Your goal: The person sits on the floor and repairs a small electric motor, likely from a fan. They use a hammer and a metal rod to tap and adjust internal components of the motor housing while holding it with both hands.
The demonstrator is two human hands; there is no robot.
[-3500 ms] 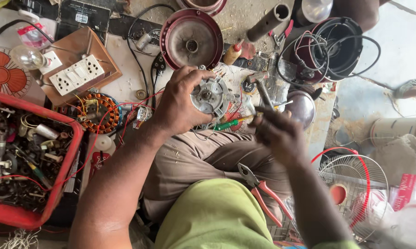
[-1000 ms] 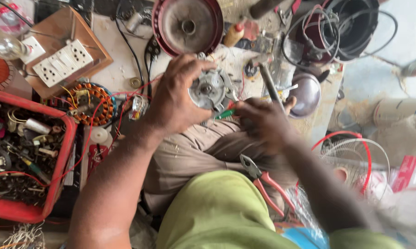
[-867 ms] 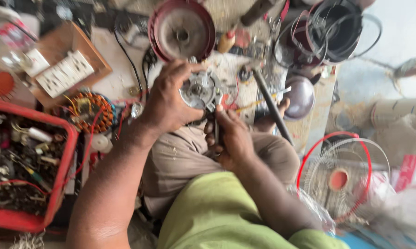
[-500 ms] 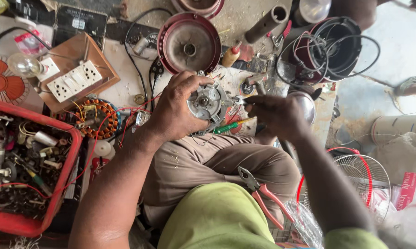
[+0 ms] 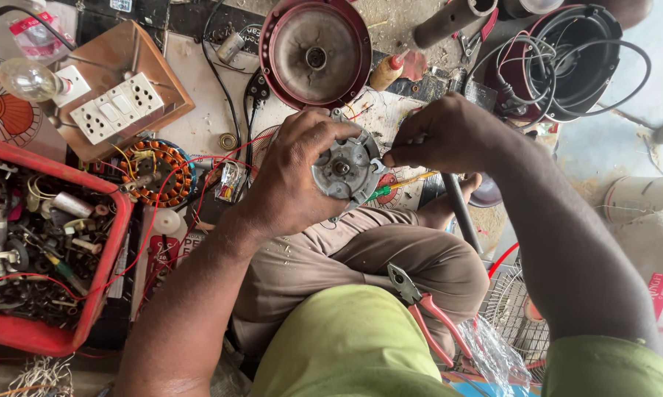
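Observation:
My left hand [image 5: 291, 176] grips a round grey metal motor housing [image 5: 344, 169] held above my lap. My right hand [image 5: 449, 136] is pinched at the housing's right edge, fingertips touching it; whatever small part they hold is hidden. A green-handled screwdriver [image 5: 390, 187] lies just below the housing. Red-handled pliers [image 5: 427, 312] rest on my right thigh.
A red round fan cover [image 5: 315, 51] lies beyond the hands. A copper-wound stator [image 5: 158, 173] and a wooden switch board [image 5: 114, 92] with a bulb sit left. A red crate [image 5: 103, 276] of parts stands at far left. A wire fan guard [image 5: 515, 316] lies right.
My right hand, away from the housing a second ago, has come up to its right edge. My left hand keeps hold of the housing throughout.

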